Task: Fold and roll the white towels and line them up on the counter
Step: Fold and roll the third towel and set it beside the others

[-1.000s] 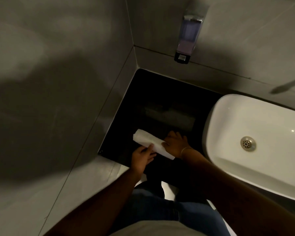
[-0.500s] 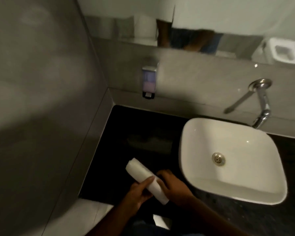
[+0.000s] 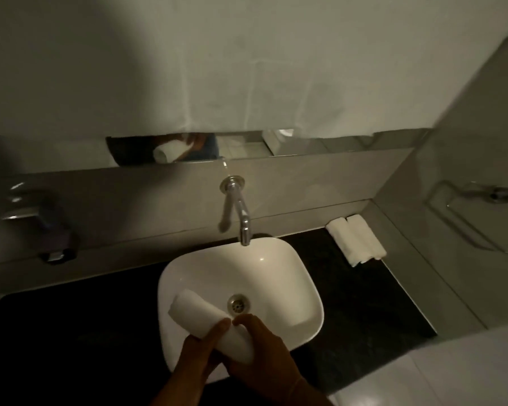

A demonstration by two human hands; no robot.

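Observation:
A rolled white towel [image 3: 194, 313] is held in the air over the left front part of the white basin [image 3: 285, 276]. My left hand [image 3: 198, 351] grips it from below and the left. My right hand [image 3: 261, 351] wraps its near end from the right. Two more rolled white towels [image 3: 355, 240] lie side by side on the black counter [image 3: 349, 294] at the back right corner, against the wall. A strip of mirror shows the held roll's reflection.
A chrome tap [image 3: 241, 212] juts from the back wall over the basin. A soap dispenser [image 3: 52, 232] hangs on the wall at the left. A metal holder [image 3: 487, 194] is fixed to the right wall. Black counter extends on both sides of the basin.
Both hands have carried the rolled towel from the left counter to above the basin. The view has swung right, bringing the tap and the two rolled towels into sight.

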